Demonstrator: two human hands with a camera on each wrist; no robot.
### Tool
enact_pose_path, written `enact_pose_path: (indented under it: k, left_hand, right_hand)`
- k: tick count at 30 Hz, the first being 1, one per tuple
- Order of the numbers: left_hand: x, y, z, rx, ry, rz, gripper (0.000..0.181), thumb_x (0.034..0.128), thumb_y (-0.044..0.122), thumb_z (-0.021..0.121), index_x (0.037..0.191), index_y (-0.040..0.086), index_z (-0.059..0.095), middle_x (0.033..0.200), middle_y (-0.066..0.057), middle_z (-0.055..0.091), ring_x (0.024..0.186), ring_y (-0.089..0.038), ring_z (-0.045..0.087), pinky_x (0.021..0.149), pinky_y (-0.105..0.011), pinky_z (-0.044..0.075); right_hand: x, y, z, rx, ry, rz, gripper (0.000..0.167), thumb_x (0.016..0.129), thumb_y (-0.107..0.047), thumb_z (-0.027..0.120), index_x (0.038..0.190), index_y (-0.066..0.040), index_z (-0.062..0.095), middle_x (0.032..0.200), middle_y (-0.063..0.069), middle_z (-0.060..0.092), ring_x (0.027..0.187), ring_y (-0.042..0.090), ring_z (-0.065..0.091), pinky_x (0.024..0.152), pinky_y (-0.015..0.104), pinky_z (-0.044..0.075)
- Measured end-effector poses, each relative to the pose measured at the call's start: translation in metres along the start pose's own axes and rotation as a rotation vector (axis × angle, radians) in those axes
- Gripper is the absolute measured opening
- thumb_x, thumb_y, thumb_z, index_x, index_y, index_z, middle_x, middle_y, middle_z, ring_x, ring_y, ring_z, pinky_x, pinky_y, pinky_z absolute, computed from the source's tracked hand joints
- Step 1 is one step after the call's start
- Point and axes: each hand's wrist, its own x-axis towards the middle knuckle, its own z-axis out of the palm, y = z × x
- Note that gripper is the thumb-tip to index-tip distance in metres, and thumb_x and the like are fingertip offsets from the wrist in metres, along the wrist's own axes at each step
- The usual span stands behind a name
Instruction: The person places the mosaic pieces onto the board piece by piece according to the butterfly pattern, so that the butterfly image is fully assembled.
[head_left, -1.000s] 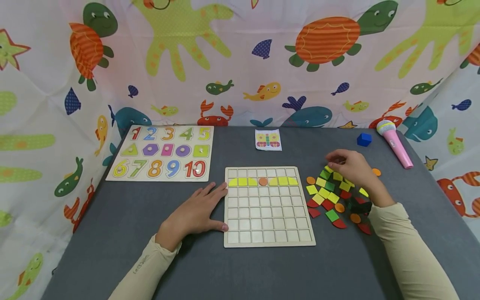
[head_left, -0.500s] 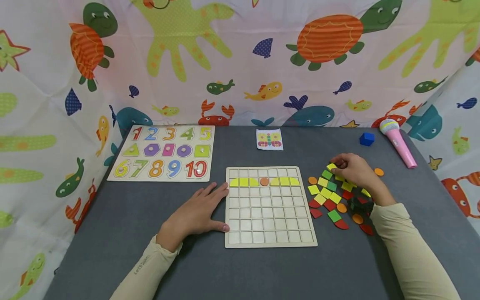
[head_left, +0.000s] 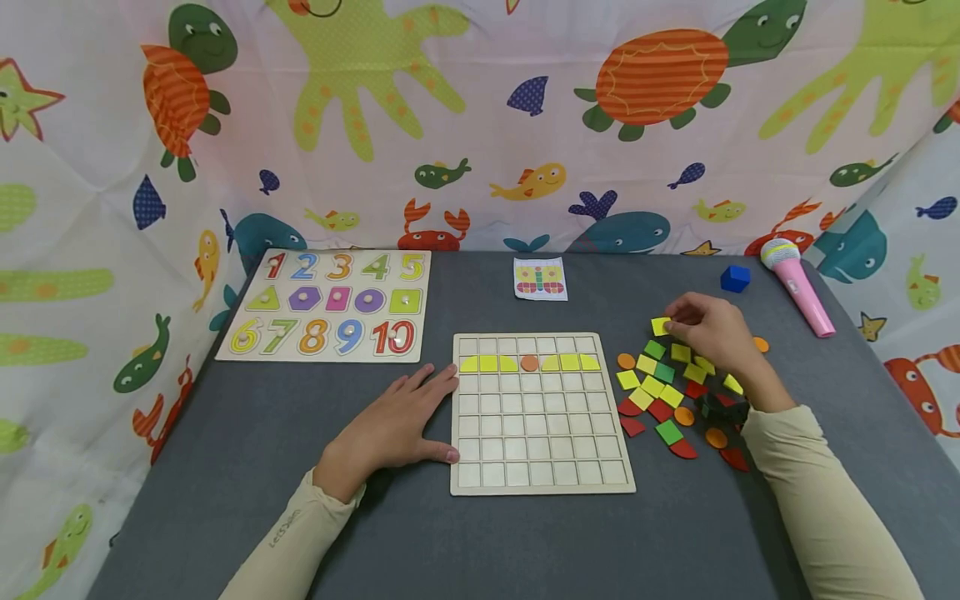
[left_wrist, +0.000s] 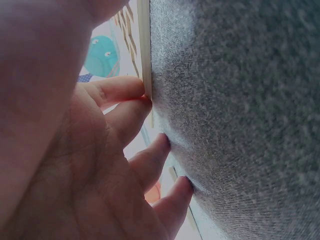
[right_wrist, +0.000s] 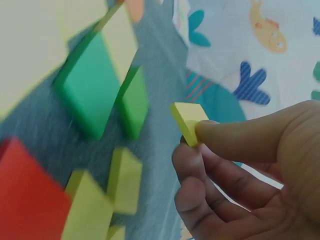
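A wooden grid board [head_left: 541,427] lies in the middle of the table in the head view. Its second row holds several yellow pieces [head_left: 570,362] and one orange disc [head_left: 529,363]. My left hand [head_left: 390,425] rests at the board's left edge with fingers spread; in the left wrist view, fingertips [left_wrist: 135,87] touch that edge. At the right, my right hand [head_left: 712,333] pinches a yellow square tile [right_wrist: 186,117] between thumb and fingers, above the loose pieces. Those include yellow squares [head_left: 627,380], green squares [head_left: 669,432], orange discs [head_left: 716,437] and red quarter-circle pieces [head_left: 682,449].
A number-and-shape puzzle board [head_left: 352,304] lies at the back left. Behind the grid is a small butterfly pattern card [head_left: 540,279]. A blue cube [head_left: 735,278] and a pink toy microphone [head_left: 802,292] lie at the back right. A printed cloth [head_left: 480,108] hangs behind the table.
My right hand has come down to the pile, pinched a yellow square tile and raised it slightly away from the other pieces. The left hand stays at the board's edge.
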Motion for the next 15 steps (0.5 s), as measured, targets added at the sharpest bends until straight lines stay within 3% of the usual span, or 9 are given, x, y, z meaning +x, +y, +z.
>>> enact_pose_path:
  k: [5,15]
  left_hand:
    - [0.000,0.000,0.001,0.004,-0.001,0.005,0.103,0.0879,0.051,0.087,0.168,0.010,0.036,0.176,-0.006,0.027,0.162,-0.037,0.017,0.129,-0.059,0.017]
    - [0.000,-0.001,0.000,0.007,0.001,0.016,0.103,0.0881,0.052,0.087,0.168,0.010,0.036,0.176,-0.006,0.026,0.162,-0.037,0.017,0.129,-0.059,0.018]
  right_hand:
    - [-0.003,-0.020,0.004,0.039,-0.041,-0.001,0.015,0.104,-0.011,0.071,0.114,0.001,0.071,0.107,0.019,0.074,0.096,0.034,0.069,0.071,0.022,0.054]
    - [-0.003,-0.058,0.029,0.088,-0.124,-0.084,0.008,0.104,-0.006,0.070,0.110,-0.002,0.072,0.103,0.013,0.074,0.090,0.028,0.068,0.072,0.029,0.057]
